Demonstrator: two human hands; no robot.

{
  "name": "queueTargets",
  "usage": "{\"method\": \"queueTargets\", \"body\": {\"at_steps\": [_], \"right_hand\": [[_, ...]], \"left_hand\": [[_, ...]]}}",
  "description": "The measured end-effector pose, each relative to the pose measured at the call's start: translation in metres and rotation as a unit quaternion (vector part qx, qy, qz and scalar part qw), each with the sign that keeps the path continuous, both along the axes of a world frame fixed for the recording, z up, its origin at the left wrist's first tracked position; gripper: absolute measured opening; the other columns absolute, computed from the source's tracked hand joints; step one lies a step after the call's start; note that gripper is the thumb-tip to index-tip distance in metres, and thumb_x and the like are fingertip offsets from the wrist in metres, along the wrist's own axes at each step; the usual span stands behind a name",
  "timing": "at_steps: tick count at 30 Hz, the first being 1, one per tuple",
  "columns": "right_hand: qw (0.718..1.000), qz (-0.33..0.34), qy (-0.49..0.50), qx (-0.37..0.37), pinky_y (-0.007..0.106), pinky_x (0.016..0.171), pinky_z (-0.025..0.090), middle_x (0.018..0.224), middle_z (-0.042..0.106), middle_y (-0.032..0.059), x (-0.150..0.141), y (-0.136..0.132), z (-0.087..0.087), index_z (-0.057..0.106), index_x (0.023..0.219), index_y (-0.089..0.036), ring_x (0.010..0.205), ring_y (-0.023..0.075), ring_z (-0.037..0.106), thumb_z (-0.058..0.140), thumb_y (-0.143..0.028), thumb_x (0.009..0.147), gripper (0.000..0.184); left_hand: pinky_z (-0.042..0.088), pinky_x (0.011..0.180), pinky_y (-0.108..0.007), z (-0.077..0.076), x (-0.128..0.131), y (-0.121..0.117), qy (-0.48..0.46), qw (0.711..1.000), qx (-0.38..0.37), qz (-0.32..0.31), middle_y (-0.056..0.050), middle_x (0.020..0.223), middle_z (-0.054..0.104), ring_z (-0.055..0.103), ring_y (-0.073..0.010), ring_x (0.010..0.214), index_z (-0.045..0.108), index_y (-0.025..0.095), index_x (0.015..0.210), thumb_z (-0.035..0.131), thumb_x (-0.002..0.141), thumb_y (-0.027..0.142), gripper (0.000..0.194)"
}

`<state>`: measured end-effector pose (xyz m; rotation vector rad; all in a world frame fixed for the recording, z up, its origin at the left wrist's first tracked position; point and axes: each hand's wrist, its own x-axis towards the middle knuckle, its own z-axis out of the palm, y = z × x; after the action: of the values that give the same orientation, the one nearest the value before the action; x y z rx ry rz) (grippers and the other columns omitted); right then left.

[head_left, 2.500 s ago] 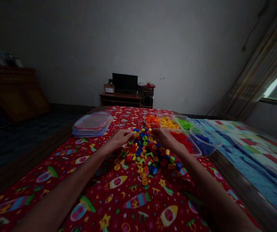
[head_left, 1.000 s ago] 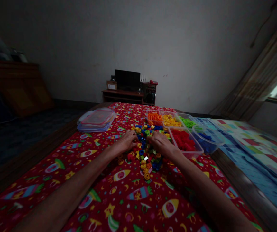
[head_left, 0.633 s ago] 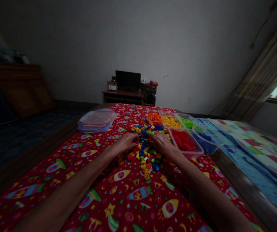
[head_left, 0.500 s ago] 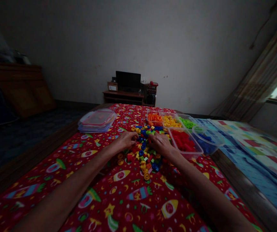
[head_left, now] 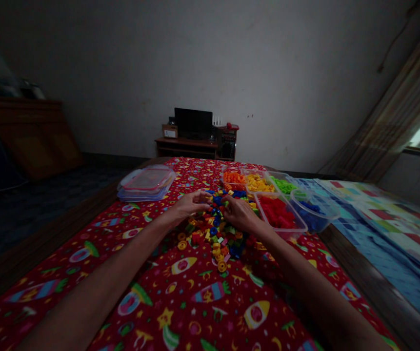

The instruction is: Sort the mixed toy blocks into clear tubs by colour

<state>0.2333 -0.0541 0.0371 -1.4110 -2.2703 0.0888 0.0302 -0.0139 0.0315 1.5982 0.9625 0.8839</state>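
A heap of small mixed-colour plastic building pieces lies on the red patterned cloth in front of me. At its left side is my left hand, fingers stretched toward the pieces, thumb apart from them; nothing held can be made out. Over the heap's right side my right hand has its fingers curled into a pinch, with a small green piece at the fingertips. Just right of that hand stands a clear box of red pieces. Yellow wheel-like pieces lie at the heap's near edge.
Behind the heap are clear containers of orange pieces, yellow pieces and green pieces. A round tub at the right holds blue pieces. Stacked clear lids lie at the left. A monitor stands beyond the table.
My left hand has lifted slightly, its fingers straightening from a curl. My right hand has drawn its fingers into a tighter pinch, and a green piece now shows at their tips.
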Motion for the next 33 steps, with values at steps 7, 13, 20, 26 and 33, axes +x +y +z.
{"method": "queueTargets", "body": {"at_steps": [7,13,20,26,33], "right_hand": [[0.992,0.054,0.112,-0.036,0.022,0.06,0.036,0.076,0.065,0.0026,-0.012,-0.006,0.012,0.06,0.118,-0.014,0.064,0.0129,0.055,0.05,-0.014,0.079,0.04],[0.993,0.07,0.07,-0.058,0.021,0.059,0.035,0.077,0.066,0.0031,-0.014,-0.006,0.008,0.065,0.111,-0.014,0.065,0.0125,0.055,0.058,-0.023,0.081,0.031],[0.994,0.064,0.066,-0.062,0.02,0.057,0.033,0.072,0.064,0.0014,-0.005,-0.009,0.016,0.066,0.105,-0.013,0.061,0.0107,0.052,0.06,-0.024,0.08,0.028],[0.999,-0.02,0.04,0.003,0.02,0.058,0.035,0.075,0.066,0.0043,0.015,0.054,0.056,0.068,0.094,-0.011,0.064,0.0113,0.055,0.057,-0.026,0.083,0.022],[0.988,-0.13,-0.047,0.061,0.024,0.07,0.039,0.093,0.068,0.0154,0.027,0.124,0.084,0.065,0.108,-0.006,0.082,0.0183,0.059,0.056,-0.031,0.086,0.034]], "left_hand": [[0.049,0.077,-0.027,-0.006,0.01,-0.007,-0.087,0.994,-0.061,0.01,-0.008,0.109,0.065,0.064,-0.0168,0.092,0.057,0.019,0.111,0.079,0.062,0.04,0.058],[0.051,0.07,-0.025,-0.013,0.016,-0.005,-0.084,0.993,-0.082,0.023,-0.004,0.094,0.066,0.066,-0.0155,0.081,0.054,0.019,0.115,0.08,0.06,0.036,0.063],[0.053,0.07,-0.026,-0.006,0.017,-0.005,-0.059,0.995,-0.059,0.058,-0.005,0.094,0.066,0.066,-0.0146,0.077,0.057,0.016,0.11,0.072,0.069,0.04,0.049],[0.052,0.065,-0.027,0.004,-0.007,0.005,0.019,0.99,0.041,0.133,-0.006,0.096,0.069,0.066,-0.0175,0.079,0.059,0.016,0.108,0.061,0.074,0.046,0.045],[0.053,0.062,-0.029,-0.017,-0.023,0.026,0.064,0.98,0.085,0.168,-0.007,0.095,0.07,0.066,-0.0194,0.075,0.06,0.015,0.106,0.057,0.074,0.033,0.037]]}}
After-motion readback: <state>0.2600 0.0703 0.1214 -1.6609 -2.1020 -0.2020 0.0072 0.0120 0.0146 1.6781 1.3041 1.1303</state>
